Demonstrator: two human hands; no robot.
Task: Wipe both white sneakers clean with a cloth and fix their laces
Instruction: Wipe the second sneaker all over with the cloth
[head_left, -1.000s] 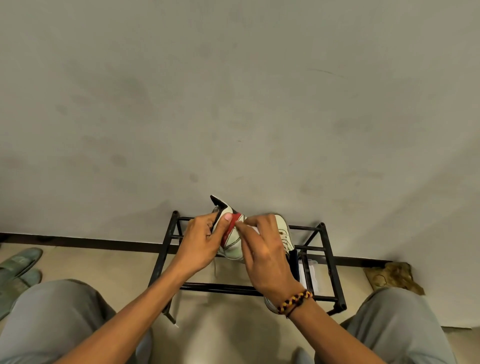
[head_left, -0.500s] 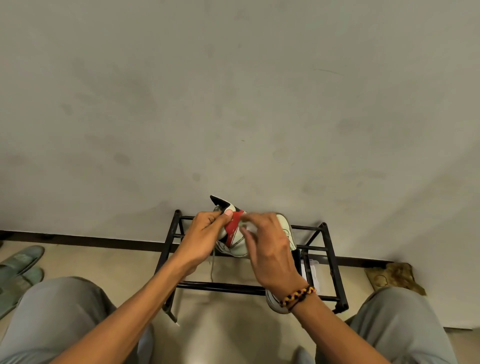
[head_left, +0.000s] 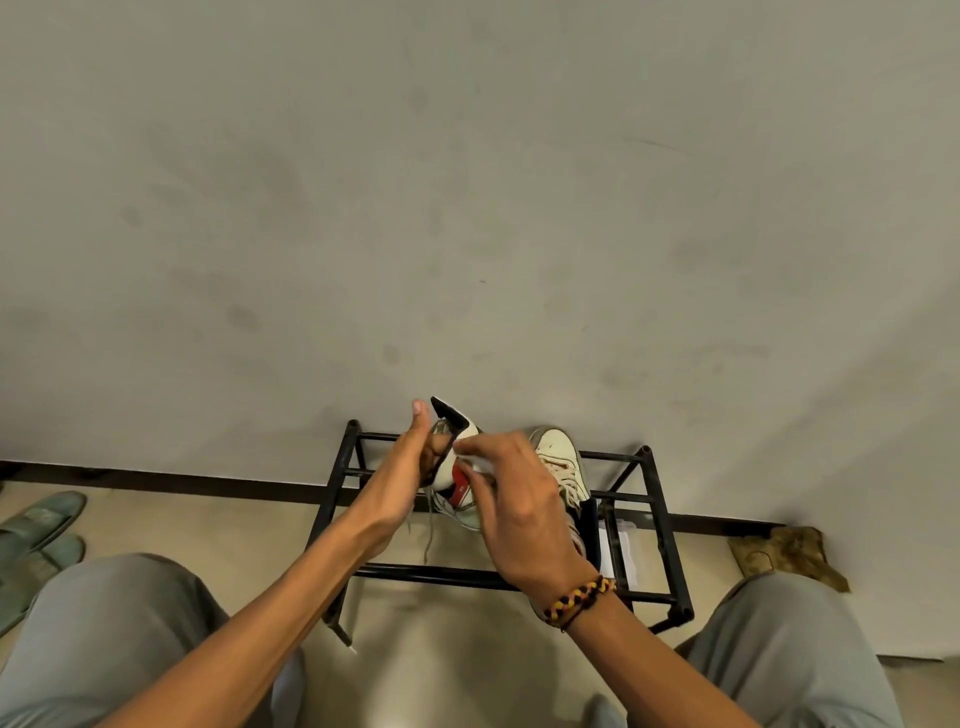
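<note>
Over on the far left, some green slippers (head_left: 36, 530) are sitting on the floor by the wall. Moving in, our left hand (head_left: 402, 480) is gripping the held sneaker (head_left: 457, 486) — white with a red patch — fingers tucked round its far side, thumb sticking up, and a lace (head_left: 430, 525) is dangling loose under it. Our right hand (head_left: 519, 512) is pinching a small white cloth (head_left: 480, 464) against that shoe's side, fingers curled over it. Just right of that, the other sneaker (head_left: 558, 462) is lying on the black shoe rack (head_left: 660, 525), partly hidden behind our right hand. Far right, a crumpled brown rag (head_left: 784, 553) is lying on the floor at the wall.
</note>
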